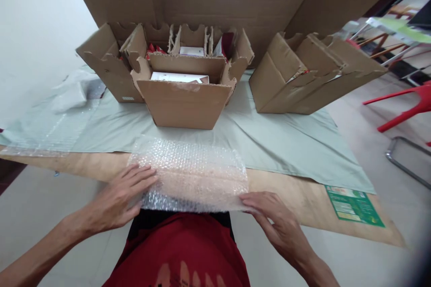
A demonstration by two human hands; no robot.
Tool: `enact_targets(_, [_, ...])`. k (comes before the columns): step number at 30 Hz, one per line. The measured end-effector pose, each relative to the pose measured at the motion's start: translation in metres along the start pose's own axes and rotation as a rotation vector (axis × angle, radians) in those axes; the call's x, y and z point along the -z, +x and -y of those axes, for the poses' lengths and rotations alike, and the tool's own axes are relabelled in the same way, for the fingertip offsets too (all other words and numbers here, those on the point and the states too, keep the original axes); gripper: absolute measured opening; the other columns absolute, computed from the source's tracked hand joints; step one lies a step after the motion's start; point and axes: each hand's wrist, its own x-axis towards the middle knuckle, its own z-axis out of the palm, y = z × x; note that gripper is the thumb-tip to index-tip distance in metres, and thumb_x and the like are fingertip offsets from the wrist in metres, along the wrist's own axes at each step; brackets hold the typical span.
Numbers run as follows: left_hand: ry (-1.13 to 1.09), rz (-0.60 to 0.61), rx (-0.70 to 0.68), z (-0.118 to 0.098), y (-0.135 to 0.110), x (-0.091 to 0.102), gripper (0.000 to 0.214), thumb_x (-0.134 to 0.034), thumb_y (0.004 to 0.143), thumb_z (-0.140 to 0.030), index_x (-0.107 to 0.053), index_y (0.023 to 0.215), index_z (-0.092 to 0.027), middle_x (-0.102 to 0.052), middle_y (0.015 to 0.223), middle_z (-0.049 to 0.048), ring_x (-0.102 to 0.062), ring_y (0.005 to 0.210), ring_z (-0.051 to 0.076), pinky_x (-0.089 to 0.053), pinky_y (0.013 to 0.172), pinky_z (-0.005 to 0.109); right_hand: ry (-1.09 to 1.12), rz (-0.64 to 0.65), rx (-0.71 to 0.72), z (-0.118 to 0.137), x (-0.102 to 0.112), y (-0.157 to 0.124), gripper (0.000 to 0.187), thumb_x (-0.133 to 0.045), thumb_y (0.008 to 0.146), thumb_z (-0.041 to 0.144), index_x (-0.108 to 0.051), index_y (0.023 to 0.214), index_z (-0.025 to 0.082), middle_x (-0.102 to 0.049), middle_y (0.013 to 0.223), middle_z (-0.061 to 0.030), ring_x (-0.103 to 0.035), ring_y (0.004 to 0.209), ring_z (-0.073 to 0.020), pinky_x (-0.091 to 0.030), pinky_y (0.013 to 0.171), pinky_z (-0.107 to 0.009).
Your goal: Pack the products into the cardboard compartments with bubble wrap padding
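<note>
On the table (313, 206), left hand (117, 199) and right hand (274, 217) lie open-fingered, grasping nothing, on the bubble wrap (191, 175), apparently pressing it flat.

The bubble wrap (190, 175) is clear, with a tight pattern of round bubbles glinting white. The front box (183, 103) and the side box (303, 85) are plain brown cardboard. A white carton (178, 77) shows in the front one, with deep red packs (227, 42) behind. The sheet (286, 143) under them is pale grey-green. The board (303, 202) is tan and bears a green label (353, 206) with white print. The garment (182, 251) is red with pale pink marks, and the chair (404, 107) is bright red.
</note>
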Motion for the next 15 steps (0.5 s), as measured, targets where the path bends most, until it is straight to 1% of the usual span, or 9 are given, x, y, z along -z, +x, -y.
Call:
enact_targets(2, [-0.124,-0.107,0.070,0.004,-0.003,0.009,0.059,-0.058,0.083,-0.016,-0.063,0.139,-0.037,-0.072,0.134,0.0016,-0.063,0.130,0.030,-0.040,0.119,0.048,0.060,-0.030,-0.151,0.004,0.006,0.005,0.018,-0.057,0.100,0.029,-0.075,0.102,0.030,-0.080,0.093,-0.0021,-0.075,0.083,-0.0229,-0.059,0.072,-0.037])
enact_targets(4, [-0.227,-0.213,0.236,0.006,0.000,0.018,0.034,-0.062,0.087,-0.027,-0.076,0.116,-0.036,-0.080,0.112,0.0023,-0.072,0.112,0.030,-0.055,0.101,0.041,0.047,-0.067,-0.256,0.002,0.007,0.011,0.020,-0.058,0.099,0.039,-0.076,0.095,0.029,-0.079,0.085,-0.0023,-0.074,0.075,-0.0228,-0.058,0.064,-0.035])
enact_targets(5, [-0.257,-0.253,0.333,0.007,0.005,0.022,0.024,-0.064,0.086,-0.034,-0.079,0.105,-0.034,-0.081,0.104,0.0034,-0.075,0.101,0.030,-0.059,0.089,0.037,0.020,-0.090,-0.279,-0.001,0.005,0.015,0.023,-0.059,0.099,0.042,-0.076,0.093,0.028,-0.078,0.084,-0.0024,-0.073,0.073,-0.0230,-0.057,0.064,-0.035])
enact_targets(7, [-0.257,-0.290,0.484,0.008,0.019,0.026,0.020,-0.067,0.084,-0.044,-0.079,0.090,-0.030,-0.081,0.093,0.0046,-0.075,0.085,0.029,-0.058,0.072,0.033,-0.072,-0.144,-0.281,-0.010,-0.002,0.023,0.026,-0.058,0.099,0.045,-0.075,0.092,0.027,-0.078,0.084,-0.0032,-0.072,0.073,-0.0238,-0.056,0.066,-0.036])
enact_targets(9, [-0.163,-0.276,0.537,0.013,0.033,0.025,0.027,-0.064,0.085,-0.050,-0.076,0.083,-0.027,-0.078,0.083,0.0047,-0.072,0.074,0.026,-0.054,0.066,0.032,-0.202,-0.186,-0.226,-0.021,-0.012,0.029,0.028,-0.057,0.100,0.044,-0.073,0.089,0.024,-0.077,0.081,-0.0041,-0.070,0.072,-0.0240,-0.054,0.069,-0.037])
enact_targets(11, [0.006,-0.250,0.518,0.019,0.043,0.019,0.033,-0.056,0.090,-0.051,-0.074,0.086,-0.024,-0.074,0.080,0.0056,-0.069,0.073,0.026,-0.052,0.069,0.034,-0.343,-0.200,-0.135,-0.031,-0.020,0.035,0.029,-0.054,0.103,0.040,-0.070,0.086,0.022,-0.076,0.079,-0.0047,-0.068,0.072,-0.0237,-0.051,0.070,-0.038])
enact_targets(12, [0.105,-0.249,0.499,0.023,0.046,0.016,0.034,-0.053,0.092,-0.050,-0.073,0.091,-0.022,-0.073,0.081,0.0066,-0.069,0.075,0.026,-0.052,0.071,0.036,-0.406,-0.196,-0.095,-0.035,-0.022,0.037,0.029,-0.052,0.104,0.038,-0.071,0.088,0.021,-0.076,0.081,-0.0058,-0.068,0.073,-0.0239,-0.050,0.070,-0.038])
enact_targets(14, [0.296,-0.286,0.469,0.028,0.047,0.009,0.039,-0.050,0.095,-0.048,-0.071,0.106,-0.018,-0.071,0.087,0.0092,-0.068,0.082,0.029,-0.052,0.076,0.040,-0.497,-0.187,-0.062,-0.042,-0.025,0.040,0.030,-0.050,0.105,0.039,-0.071,0.104,0.018,-0.077,0.096,-0.0105,-0.068,0.083,-0.0262,-0.049,0.073,-0.039])
enact_targets(15, [0.367,-0.309,0.463,0.029,0.046,0.007,0.041,-0.052,0.095,-0.049,-0.069,0.113,-0.016,-0.071,0.091,0.0103,-0.068,0.085,0.030,-0.052,0.077,0.041,-0.523,-0.179,-0.069,-0.045,-0.025,0.042,0.035,-0.048,0.105,0.041,-0.069,0.114,0.015,-0.076,0.106,-0.0140,-0.069,0.090,-0.0284,-0.050,0.076,-0.041])
